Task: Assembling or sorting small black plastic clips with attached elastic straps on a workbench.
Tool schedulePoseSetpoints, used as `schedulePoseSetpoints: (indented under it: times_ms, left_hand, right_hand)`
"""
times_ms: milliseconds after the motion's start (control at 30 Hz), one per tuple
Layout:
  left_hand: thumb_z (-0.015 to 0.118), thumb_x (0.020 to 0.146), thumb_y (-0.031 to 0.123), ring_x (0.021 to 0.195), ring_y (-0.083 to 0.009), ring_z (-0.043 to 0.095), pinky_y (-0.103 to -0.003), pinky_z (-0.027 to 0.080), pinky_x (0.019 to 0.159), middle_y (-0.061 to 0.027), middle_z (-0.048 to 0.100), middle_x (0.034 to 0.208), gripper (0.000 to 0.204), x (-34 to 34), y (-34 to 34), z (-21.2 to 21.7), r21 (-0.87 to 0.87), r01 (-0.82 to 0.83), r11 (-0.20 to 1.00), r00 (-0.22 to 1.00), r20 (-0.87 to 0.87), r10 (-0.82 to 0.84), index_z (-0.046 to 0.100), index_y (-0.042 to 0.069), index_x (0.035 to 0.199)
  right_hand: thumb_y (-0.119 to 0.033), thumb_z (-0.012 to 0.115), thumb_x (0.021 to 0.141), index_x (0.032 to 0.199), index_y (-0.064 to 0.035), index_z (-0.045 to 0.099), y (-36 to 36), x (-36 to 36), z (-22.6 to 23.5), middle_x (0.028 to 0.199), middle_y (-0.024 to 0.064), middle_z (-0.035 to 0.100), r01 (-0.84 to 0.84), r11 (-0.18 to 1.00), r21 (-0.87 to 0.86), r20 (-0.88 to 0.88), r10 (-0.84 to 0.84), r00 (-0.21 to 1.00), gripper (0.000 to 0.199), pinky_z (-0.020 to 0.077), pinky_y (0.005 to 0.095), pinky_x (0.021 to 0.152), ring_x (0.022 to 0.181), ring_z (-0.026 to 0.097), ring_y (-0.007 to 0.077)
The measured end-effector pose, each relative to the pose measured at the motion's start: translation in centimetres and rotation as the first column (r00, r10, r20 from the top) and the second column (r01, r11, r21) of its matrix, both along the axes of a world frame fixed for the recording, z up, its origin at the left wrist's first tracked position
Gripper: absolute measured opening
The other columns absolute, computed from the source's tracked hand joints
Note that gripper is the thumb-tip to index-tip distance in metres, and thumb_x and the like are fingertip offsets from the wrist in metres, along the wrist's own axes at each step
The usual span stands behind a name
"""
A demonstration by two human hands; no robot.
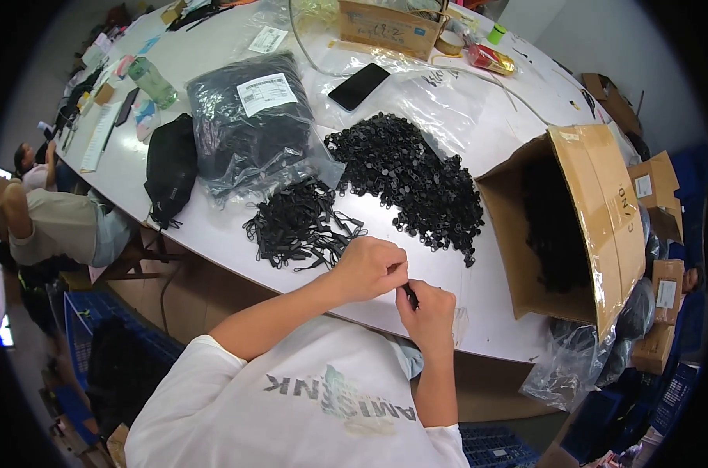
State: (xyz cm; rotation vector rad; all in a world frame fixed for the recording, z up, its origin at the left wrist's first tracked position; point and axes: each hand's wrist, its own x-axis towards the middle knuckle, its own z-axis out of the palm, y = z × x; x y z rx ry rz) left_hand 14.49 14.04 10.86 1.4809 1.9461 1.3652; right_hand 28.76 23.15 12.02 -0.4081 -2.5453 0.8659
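Observation:
My left hand (372,269) and my right hand (430,313) meet just over the near edge of the table, fingers closed in pinches. A small black piece (410,295) shows between them at my right fingertips; its kind is mostly hidden. What my left fingers pinch cannot be seen. Just beyond my left hand lies a heap of black cord loops with slim black ends (291,222). Farther off, a larger pile of small black plastic parts with holes (412,171) spreads across the white table (369,210).
An open cardboard box (596,210) lies at the right. A clear bag of black goods (248,125), a black pouch (173,168), a phone (358,86) and a bottle (152,82) rest on the table. Another person (57,222) sits at the left.

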Motion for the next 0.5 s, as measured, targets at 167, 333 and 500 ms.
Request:
schedulePoseSetpoints:
  times_ms: [167, 333, 500]
  left_hand:
    - [0.061, 0.079, 0.009, 0.051, -0.0196, 0.054, -0.031, 0.041, 0.045, -0.0080, 0.059, 0.064, 0.009, 0.5, 0.3, 0.9, 0.128, -0.026, 0.991, 0.998, 0.053, 0.019, 0.067, 0.002, 0.081]
    - [0.061, 0.081, 0.011, 0.062, -0.0258, 0.060, -0.034, 0.048, 0.058, -0.0091, 0.062, 0.073, 0.011, -0.3, 0.2, 2.2, 0.025, 0.166, 0.986, 0.972, 0.167, -0.167, 0.068, 0.004, 0.086]
    - [0.062, 0.081, 0.011, 0.066, -0.0276, 0.062, -0.036, 0.048, 0.059, -0.0093, 0.063, 0.074, 0.010, -0.8, -0.3, 1.2, 0.061, 0.146, 0.987, 0.979, 0.136, -0.153, 0.068, 0.005, 0.088]
  right_hand:
    - [-0.006, 0.068, 0.077, 0.076, -0.0027, 0.060, -0.3, 0.0, 0.4, 0.052, 0.0075, 0.054, 0.105, 0.990, -0.094, -0.078, -0.112, 0.991, 0.009, 0.0394, 0.0320, 0.043, 0.042, 0.052, 0.0228]
    - [-0.005, 0.069, 0.077, 0.078, -0.0015, 0.061, -0.1, 0.3, 0.1, 0.053, 0.0079, 0.054, 0.079, 0.984, -0.161, -0.088, -0.095, 0.992, 0.009, 0.0380, 0.0303, 0.042, 0.041, 0.050, 0.0206]
    - [-0.003, 0.067, 0.080, 0.081, 0.0018, 0.063, -0.9, -0.2, 0.7, 0.052, 0.0079, 0.052, 0.125, 0.973, -0.194, -0.137, -0.153, 0.979, 0.006, 0.0357, 0.0272, 0.044, 0.042, 0.047, 0.0151]
